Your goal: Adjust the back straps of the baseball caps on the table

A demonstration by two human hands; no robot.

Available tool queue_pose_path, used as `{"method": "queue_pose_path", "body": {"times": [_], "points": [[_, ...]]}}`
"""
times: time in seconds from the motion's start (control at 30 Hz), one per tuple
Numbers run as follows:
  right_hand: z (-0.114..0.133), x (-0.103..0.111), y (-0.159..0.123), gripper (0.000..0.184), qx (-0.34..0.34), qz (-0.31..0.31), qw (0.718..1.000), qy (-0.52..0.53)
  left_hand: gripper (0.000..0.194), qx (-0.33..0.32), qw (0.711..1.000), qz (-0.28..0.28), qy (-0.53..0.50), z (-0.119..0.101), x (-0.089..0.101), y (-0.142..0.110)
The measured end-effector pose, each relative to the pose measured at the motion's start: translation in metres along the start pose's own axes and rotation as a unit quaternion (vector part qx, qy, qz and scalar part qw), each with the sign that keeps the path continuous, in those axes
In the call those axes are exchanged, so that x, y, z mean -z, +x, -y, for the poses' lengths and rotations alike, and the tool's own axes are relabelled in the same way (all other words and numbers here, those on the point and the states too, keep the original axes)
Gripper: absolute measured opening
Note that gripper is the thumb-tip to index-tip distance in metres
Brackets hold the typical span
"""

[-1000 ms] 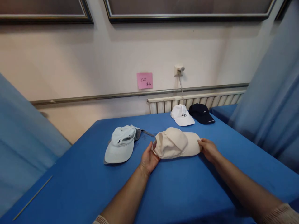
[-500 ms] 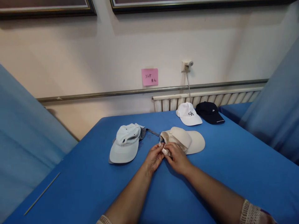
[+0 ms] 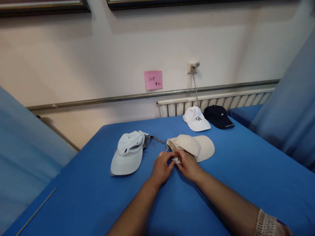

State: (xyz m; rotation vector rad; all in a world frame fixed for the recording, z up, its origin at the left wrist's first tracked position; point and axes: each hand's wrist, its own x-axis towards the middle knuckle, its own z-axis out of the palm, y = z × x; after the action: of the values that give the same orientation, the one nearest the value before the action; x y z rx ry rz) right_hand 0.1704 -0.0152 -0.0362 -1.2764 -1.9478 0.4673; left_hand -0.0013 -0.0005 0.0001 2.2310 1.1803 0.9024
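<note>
A cream cap lies on the blue table, its brim pointing right. My left hand and my right hand meet at the cap's back edge, both closed in a pinch on its small rear strap. The fingertips touch each other over the strap. A pale blue-white cap lies to the left of my left hand, apart from it.
A white cap with a black logo and a black cap sit at the table's far edge by a radiator. A pink note and a wall socket are on the wall. Blue curtains hang on both sides.
One second ago my hands held the cream cap at its two ends. My right hand has come over to the back edge, and both hands now pinch the strap there.
</note>
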Motion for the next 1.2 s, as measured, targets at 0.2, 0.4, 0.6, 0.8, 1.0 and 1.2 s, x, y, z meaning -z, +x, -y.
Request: {"method": "queue_pose_path", "body": {"times": [0.2, 0.4, 0.6, 0.8, 1.0, 1.2], "points": [[0.007, 0.004, -0.001, 0.051, 0.012, 0.037, 0.999, -0.003, 0.018, -0.031, 0.991, 0.088, 0.091, -0.013, -0.001, -0.004], [0.012, 0.009, 0.0, 0.031, 0.036, 0.054, 0.998, 0.025, 0.011, 0.037, 0.991, 0.091, -0.091, -0.003, -0.006, -0.003], [0.005, 0.008, 0.002, 0.028, 0.056, 0.025, 0.997, 0.042, 0.018, 0.145, 0.919, -0.004, -0.367, 0.015, -0.008, 0.003], [-0.002, 0.004, 0.001, 0.03, 0.004, 0.007, 0.999, 0.039, 0.028, 0.107, 0.967, 0.038, -0.227, 0.013, -0.003, 0.002], [-0.002, 0.002, 0.0, 0.037, -0.023, -0.008, 0.999, 0.027, 0.037, 0.023, 0.994, 0.053, -0.089, 0.0, 0.002, -0.002], [-0.005, 0.002, 0.0, 0.032, -0.001, -0.002, 1.0, 0.021, 0.015, -0.028, 0.998, 0.049, -0.034, -0.009, 0.002, -0.002]]}}
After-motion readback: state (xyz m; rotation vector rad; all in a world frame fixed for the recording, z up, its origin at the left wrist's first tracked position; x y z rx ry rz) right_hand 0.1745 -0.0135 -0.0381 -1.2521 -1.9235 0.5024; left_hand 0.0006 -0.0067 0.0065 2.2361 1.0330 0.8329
